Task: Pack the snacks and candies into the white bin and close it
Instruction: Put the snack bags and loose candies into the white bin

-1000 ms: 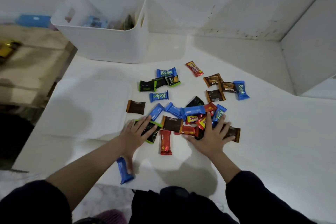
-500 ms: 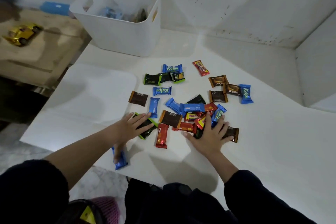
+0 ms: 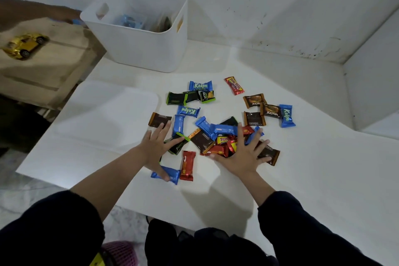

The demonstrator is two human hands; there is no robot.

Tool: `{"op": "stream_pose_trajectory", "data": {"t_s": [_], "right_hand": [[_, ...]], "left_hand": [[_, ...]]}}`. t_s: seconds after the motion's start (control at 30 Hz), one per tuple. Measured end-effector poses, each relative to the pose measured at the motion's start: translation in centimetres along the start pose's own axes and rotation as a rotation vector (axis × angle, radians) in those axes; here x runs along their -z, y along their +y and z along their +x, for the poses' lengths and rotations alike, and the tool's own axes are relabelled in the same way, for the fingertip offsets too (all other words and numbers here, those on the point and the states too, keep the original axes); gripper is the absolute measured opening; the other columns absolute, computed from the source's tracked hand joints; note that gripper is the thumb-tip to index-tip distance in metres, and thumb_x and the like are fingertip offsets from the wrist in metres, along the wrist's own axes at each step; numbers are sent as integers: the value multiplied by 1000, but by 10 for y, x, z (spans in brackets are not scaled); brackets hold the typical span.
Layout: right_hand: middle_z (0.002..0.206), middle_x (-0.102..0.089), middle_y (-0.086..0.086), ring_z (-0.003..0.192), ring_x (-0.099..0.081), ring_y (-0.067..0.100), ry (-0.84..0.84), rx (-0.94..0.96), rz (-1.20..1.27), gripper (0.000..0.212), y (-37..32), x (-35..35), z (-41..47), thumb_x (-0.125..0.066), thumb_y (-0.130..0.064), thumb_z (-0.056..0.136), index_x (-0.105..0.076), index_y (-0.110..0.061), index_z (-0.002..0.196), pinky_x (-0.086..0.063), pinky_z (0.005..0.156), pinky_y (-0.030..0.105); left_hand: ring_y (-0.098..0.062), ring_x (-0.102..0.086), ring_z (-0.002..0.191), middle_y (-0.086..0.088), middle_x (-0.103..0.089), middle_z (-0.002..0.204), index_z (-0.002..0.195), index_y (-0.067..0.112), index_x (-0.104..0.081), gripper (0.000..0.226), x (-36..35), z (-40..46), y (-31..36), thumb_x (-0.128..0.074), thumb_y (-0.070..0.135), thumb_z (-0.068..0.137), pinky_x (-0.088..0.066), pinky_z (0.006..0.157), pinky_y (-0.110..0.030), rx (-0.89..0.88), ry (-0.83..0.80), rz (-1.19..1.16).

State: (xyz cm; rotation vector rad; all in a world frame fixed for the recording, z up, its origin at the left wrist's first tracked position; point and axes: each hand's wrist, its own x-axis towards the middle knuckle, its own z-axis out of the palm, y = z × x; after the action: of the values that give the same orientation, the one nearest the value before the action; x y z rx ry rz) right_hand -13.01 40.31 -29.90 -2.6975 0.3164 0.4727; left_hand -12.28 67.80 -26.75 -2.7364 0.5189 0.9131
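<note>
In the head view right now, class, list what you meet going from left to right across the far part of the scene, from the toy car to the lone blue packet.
Yellow toy car → white bin → red packet lying alone → blue Kalpa packet at the right end.

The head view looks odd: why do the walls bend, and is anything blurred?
Head view: the wide-angle lens bows the wall edges; the toy car at far left is smeared; the bin looks soft; the left hand and right hand cast dim shadows toward the table's near edge.
</note>
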Motion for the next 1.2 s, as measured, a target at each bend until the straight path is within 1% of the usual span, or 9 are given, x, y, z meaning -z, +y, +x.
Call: {"op": "stream_pose_trajectory", "data": {"t_s": [0.13,0.27,0.43,0.53,0.63,0.8,0.9,1.0,1.2], "right_hand": [[158,22,6,141,17,50,-11,50,-75,108,-2,6,18,-47,-93,54,-1,-55,144,-4,101,77],[159,-9,6,143,-6,45,63,106,-111,86,0,6,21,-45,-87,65,-33,-47,140,-8,103,76],[136,-49,13,110,-52,44,191,190,-182,72,6,6,22,-54,-81,66,-59,-34,120,-39,88,63],[132,-50,16,106,-55,41,226,231,-184,67,14,15,25,-62,-72,69,-59,-31,121,-44,87,55],[129,-50,16,108,-56,33,198,271,-86,59,22,25,29,-65,-59,77,-56,-28,127,-49,86,46],[133,-47,9,113,-55,23,149,232,66,54,21,40,30,-68,-42,83,-52,-28,133,-52,87,32],[135,-45,8,118,-53,23,129,198,140,53,18,45,29,-70,-36,83,-54,-27,132,-52,91,34],[134,-46,7,117,-53,22,115,183,172,52,16,48,26,-71,-37,82,-56,-26,131,-52,91,34],[123,-53,9,107,-55,20,148,163,346,48,16,61,18,-74,-17,80,-59,-15,125,-42,85,20]], "left_hand": [[-38,22,142,-11,32,153,142,50,10,123,-5,7,9,-46,95,42,-10,113,-62,85,75,-185],[-38,9,145,-9,14,158,139,49,-22,109,-12,14,24,-38,97,42,-15,111,-62,165,231,-470],[-43,-42,120,-14,-43,140,124,38,-50,77,-22,24,42,-41,85,63,-43,95,-55,232,508,-504],[-37,-51,107,-12,-52,129,133,34,-47,84,-22,26,46,-42,82,64,-52,82,-47,246,596,-437],[-37,-51,111,-15,-48,135,136,39,-44,93,-20,27,42,-39,89,57,-45,86,-50,241,566,-338],[-41,-14,141,-13,-14,156,133,51,-37,90,-15,32,38,-46,91,52,-16,103,-70,240,446,-373],[-40,-29,135,-11,-30,149,127,48,-43,82,-16,32,37,-46,89,56,-31,100,-63,253,440,-386],[-34,-54,103,-10,-58,117,111,38,-58,64,-14,30,38,-52,80,63,-49,78,-45,252,543,-365],[-21,-54,99,-8,-53,116,120,23,-54,39,-10,30,52,-66,34,84,-51,70,-28,221,579,-566]]}}
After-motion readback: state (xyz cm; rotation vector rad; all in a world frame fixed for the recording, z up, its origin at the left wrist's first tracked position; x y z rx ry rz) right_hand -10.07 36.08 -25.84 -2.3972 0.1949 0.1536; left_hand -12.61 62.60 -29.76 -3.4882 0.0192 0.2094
